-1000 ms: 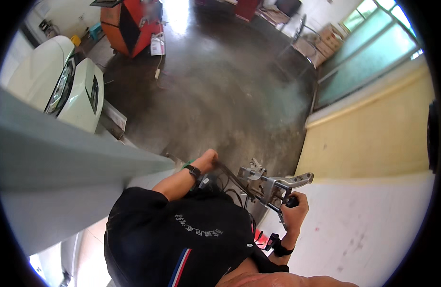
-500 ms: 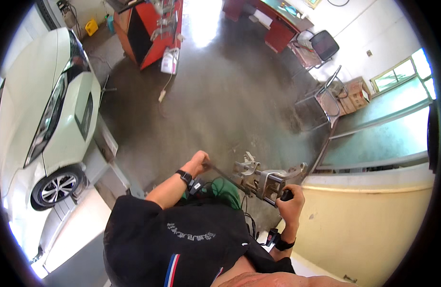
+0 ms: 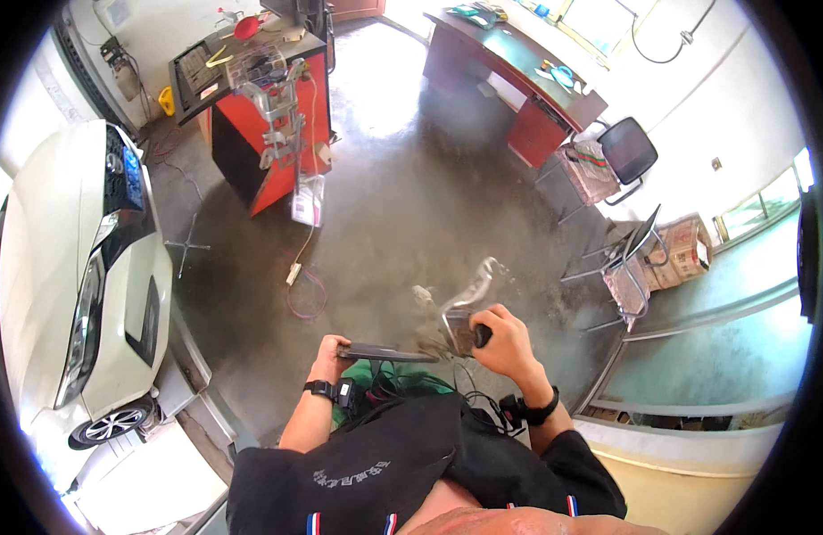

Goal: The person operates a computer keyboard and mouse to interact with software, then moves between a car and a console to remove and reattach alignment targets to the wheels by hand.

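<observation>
My left hand (image 3: 329, 358) is closed around the left end of a dark bar, part of a metal wheel clamp (image 3: 386, 354). The clamp is held level in front of my body, its silver curved arm reaching forward and slightly blurred. On its right side my right hand (image 3: 509, 343) grips near a black knob, fingers wrapped round. Part of the clamp's middle is smeared by motion. Similar metal clamps (image 3: 276, 125) hang on the side of a red and black cabinet (image 3: 315, 116) ahead.
A white car (image 3: 50, 259) stands raised at the left. Ahead right are a desk (image 3: 509, 58), a chair (image 3: 627, 150) and a cardboard box (image 3: 683, 250). A cable (image 3: 306, 294) and a metal cross-shaped wrench (image 3: 188, 245) lie on the floor. A glazed partition (image 3: 697, 343) runs along the right.
The view has swung, bringing more of the cabinet and desk in. The clamp has come from my right side to the front of my body, still in both hands, its bar more level.
</observation>
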A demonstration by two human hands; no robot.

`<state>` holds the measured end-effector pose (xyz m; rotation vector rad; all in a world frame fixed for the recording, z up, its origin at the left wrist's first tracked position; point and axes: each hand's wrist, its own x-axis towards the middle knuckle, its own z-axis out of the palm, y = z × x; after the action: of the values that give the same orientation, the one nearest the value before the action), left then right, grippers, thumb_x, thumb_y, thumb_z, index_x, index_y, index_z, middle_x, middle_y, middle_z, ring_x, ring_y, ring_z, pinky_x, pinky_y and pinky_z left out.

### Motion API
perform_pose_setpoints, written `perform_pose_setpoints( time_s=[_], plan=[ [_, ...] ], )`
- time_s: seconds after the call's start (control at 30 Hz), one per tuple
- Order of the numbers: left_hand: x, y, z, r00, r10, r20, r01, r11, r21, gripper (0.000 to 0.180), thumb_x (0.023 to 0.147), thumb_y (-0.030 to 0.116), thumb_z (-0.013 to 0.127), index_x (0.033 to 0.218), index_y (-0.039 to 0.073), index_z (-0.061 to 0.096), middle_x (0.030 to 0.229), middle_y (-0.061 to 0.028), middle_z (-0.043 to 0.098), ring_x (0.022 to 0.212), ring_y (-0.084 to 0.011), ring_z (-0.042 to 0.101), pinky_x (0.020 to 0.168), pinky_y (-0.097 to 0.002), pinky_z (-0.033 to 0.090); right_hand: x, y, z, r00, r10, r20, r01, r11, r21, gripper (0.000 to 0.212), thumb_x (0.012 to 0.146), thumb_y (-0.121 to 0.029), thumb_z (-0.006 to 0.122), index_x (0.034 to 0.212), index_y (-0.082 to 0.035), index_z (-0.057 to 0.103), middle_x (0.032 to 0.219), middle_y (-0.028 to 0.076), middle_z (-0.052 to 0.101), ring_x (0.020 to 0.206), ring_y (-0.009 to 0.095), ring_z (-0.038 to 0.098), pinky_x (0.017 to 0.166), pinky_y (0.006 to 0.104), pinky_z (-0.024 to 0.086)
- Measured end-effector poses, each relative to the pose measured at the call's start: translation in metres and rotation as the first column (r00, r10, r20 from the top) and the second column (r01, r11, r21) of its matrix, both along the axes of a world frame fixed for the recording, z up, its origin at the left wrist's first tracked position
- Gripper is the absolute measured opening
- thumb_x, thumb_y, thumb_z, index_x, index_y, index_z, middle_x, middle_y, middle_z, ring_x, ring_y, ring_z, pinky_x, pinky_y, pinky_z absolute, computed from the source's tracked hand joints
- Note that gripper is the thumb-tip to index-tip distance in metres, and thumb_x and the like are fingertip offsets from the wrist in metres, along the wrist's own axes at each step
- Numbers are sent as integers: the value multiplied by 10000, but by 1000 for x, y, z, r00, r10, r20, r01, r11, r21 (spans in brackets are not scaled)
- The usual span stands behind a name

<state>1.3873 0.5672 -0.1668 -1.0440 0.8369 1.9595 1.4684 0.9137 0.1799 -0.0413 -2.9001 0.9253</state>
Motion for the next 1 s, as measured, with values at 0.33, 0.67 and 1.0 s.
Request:
perform_pose_setpoints(
  time_s=[0.33, 0.67, 1.0],
  plan=[
    [-170, 50, -38, 605, -521, -602, -40, 736, -676, 434, 575, -27, 811, 946, 79, 612, 931, -133, 648, 921, -313, 644, 843, -400, 531, -318, 22, -58, 953, 293, 70, -300, 948, 110, 289, 626, -58, 698, 902, -138, 665, 952, 85, 631, 879, 339, 636, 754, 401, 530],
    [-349, 75, -31, 835, 504, 221, -503, 862, -64, 165, 818, -8, 556, 875, 98, 443, 793, -43, 459, 590, -142, 409, 424, -252, 312, -557, 8, -110, 833, 432, 347, -489, 867, 96, 269, 675, -45, 663, 934, -119, 650, 978, 107, 623, 960, 356, 619, 810, 437, 518],
    [-409, 155, -102, 453, 841, 296, -840, 513, -173, 134, 873, 6, 590, 880, 88, 484, 829, -36, 487, 608, -148, 424, 467, -257, 321, -794, -21, -263, 498, 757, 424, -846, 530, 47, 291, 671, -74, 686, 960, -102, 658, 1021, 142, 625, 981, 386, 605, 844, 443, 515]
  ],
)
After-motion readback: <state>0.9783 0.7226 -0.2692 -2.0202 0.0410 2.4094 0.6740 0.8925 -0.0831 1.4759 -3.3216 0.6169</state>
